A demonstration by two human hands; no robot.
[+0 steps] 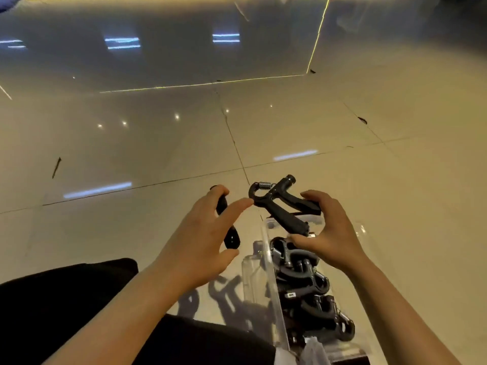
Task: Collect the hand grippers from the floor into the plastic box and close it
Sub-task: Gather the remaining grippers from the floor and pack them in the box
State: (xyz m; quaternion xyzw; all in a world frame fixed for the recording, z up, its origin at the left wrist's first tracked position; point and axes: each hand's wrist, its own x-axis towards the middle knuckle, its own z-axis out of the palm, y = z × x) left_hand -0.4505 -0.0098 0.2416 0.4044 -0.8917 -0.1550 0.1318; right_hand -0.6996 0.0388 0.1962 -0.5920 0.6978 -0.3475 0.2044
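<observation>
— Two hands over one plastic box (266,275); list them.

— Item one: right hand (330,233), above the far end of the box, fingers and thumb curled round the two handles of a black hand gripper (283,206). Its spring end points away from the box, toward the far floor.

— Item two?

— Left hand (203,233), just left of the box's far end. Fingers spread and mostly straight, forefinger tip near the loop end of the gripper in the right hand. A second hand gripper (229,227) shows behind this hand, dark and partly hidden. Whether the hand holds it or it lies on the floor beneath, I cannot tell.

— Contents of the box?

— Several black hand grippers (311,291), piled along its length, spring and metal parts showing among them. The walls are clear and the top is open; the long left wall stands up, with dark shapes of the grippers on the floor beside it.

— Surroundings, relative to the box?

— Glossy beige tiled floor (158,143) on every side, with dark grout lines and light reflections beyond the far end. Left of the near end, the person's black-clad legs (66,312).
</observation>
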